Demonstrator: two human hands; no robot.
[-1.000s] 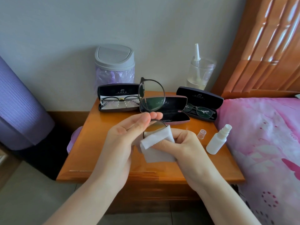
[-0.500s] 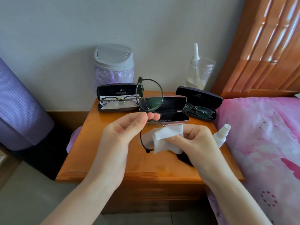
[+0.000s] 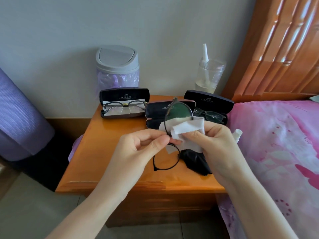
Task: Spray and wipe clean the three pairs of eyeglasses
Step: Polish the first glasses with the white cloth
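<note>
Three pairs to do, and only one is out of its case right now. The round glasses (image 3: 180, 109) are up in the air above the surface (image 3: 107, 152), turned on end so one lens stands on top and the other hangs below. My guess is that's so the top lens can be rubbed on both sides.

The left hand (image 3: 146, 145) pinches the frame around the bridge, thumb and forefinger together, the other fingers loosely curled. It's basically the steady grip. The right hand (image 3: 215, 145) is closed on a white cloth (image 3: 186, 128) that's folded over the lower edge of the top lens, so cloth sits in front of and behind the glass. Looks like the wiping step for this pair.

The middle case (image 3: 155, 109) lies open just behind and looks empty, presumably waiting for them. The left pair (image 3: 124, 105) and the right pair (image 3: 211, 116) sit in their own open cases, and I can't tell if they're clean. The spray bottle (image 3: 237, 133) peeks out behind the right hand, near the bed (image 3: 276, 144). A black cloth (image 3: 195, 161) lies crumpled on the surface under the hands.
</note>
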